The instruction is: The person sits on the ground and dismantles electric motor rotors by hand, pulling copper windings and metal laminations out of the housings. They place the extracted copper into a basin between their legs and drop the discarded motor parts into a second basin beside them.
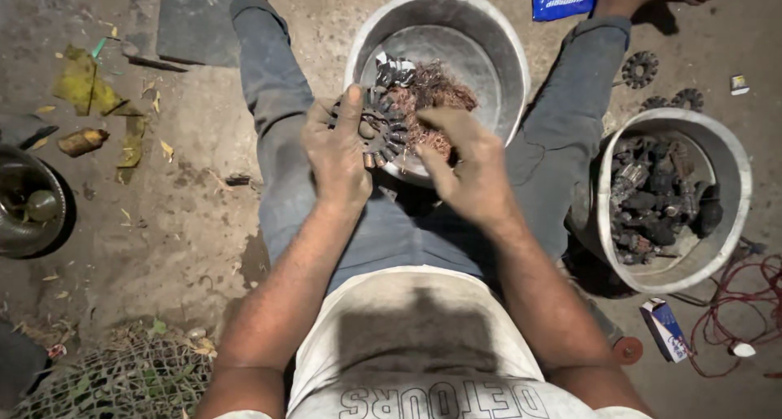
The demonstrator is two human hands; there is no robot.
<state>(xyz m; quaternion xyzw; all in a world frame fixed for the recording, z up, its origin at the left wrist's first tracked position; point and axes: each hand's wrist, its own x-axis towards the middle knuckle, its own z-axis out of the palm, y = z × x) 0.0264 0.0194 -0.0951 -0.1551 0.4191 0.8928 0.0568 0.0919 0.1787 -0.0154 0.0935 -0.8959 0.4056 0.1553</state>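
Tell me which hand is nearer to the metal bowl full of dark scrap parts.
The right hand. It sits over the lap, on the side of the bowl of scrap parts, though clearly apart from it. The left hand is farther away, holding a toothed metal ring.

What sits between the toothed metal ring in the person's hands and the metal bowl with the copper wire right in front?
Nothing visible does. The left hand holds the toothed ring right over the near rim of the metal bowl, beside the copper wire tangle, which the right hand touches.
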